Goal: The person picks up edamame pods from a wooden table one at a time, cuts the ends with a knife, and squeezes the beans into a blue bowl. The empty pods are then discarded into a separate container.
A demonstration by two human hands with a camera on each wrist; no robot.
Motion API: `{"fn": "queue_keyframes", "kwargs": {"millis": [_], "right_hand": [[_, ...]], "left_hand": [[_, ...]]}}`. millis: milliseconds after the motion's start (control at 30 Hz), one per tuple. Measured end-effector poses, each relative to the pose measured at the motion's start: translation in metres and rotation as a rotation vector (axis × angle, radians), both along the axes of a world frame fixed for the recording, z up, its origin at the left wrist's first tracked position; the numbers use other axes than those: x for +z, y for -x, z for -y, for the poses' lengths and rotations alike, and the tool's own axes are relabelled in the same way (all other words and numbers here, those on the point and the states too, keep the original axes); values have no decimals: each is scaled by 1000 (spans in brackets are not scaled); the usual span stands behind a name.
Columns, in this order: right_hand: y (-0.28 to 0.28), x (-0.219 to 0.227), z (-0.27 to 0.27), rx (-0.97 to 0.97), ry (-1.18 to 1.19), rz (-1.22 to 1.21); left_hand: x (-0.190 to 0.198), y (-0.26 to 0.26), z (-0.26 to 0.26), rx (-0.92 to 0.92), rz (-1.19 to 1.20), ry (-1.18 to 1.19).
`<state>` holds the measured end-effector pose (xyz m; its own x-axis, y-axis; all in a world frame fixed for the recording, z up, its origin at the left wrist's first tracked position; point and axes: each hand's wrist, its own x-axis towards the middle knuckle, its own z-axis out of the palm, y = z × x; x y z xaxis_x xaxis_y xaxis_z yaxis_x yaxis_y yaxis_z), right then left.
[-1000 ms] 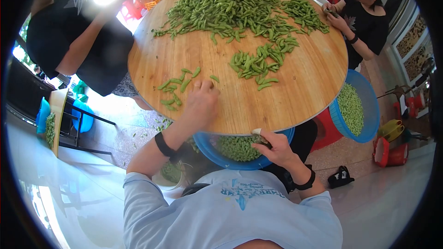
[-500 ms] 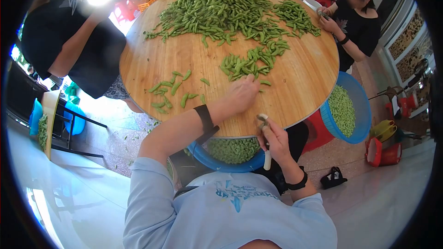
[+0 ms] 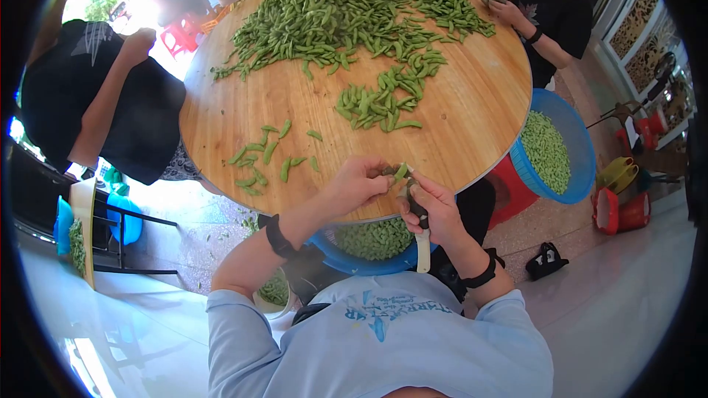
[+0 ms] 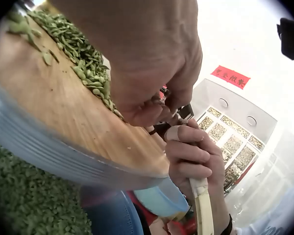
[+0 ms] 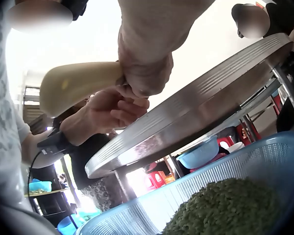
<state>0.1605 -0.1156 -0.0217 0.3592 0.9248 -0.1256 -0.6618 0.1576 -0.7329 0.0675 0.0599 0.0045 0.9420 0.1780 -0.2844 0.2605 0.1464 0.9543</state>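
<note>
A pod [image 3: 400, 172] is pinched by the left hand [image 3: 355, 184] and met by the knife [image 3: 420, 230] gripped in the right hand [image 3: 435, 210] — trimming seems underway; a steady cut is called for next.

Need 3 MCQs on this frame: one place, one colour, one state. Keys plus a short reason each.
1. Where is the blue basket of shelled beans nearest the person?
A. on the tabletop
B. below the table edge, in front of the person
C. on a chair to the left

2. What colour is the handle of the knife?
A. pale cream
B. red
C. black

3. What is the left hand doing?
A. lying flat on the table
B. hanging idle
C. pinching a green pod

Key: 1 B, the head view shows it under the round wooden table rim. 2 A, the pale handle sticks out below the right hand, whose grip is curled round it. 3 C, the fingers meet on the pod just over the table edge.
</note>
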Motion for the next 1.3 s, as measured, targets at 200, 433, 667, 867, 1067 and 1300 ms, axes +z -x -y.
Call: {"fn": "queue_keyframes", "kwargs": {"millis": [200,433,667,867,1067,1300], "right_hand": [[1,-4,-1,40,-2,-42],[3,-3,-1,3,12,128],[1,4,-1,48,-74,-138],[-4,-7,6,285,-277,-326],[-2,-2,8,246,-153,-384],[12,-1,-3,-59,17,-162]], "left_hand": [[1,5,3,30,23,-75],[-20,10,-8,-49,167,-298],[-10,10,-4,-50,195,186],[-15,16,9,-174,178,877],[-12,15,13,65,74,513],[-5,22,16,239,494,-770]]}}
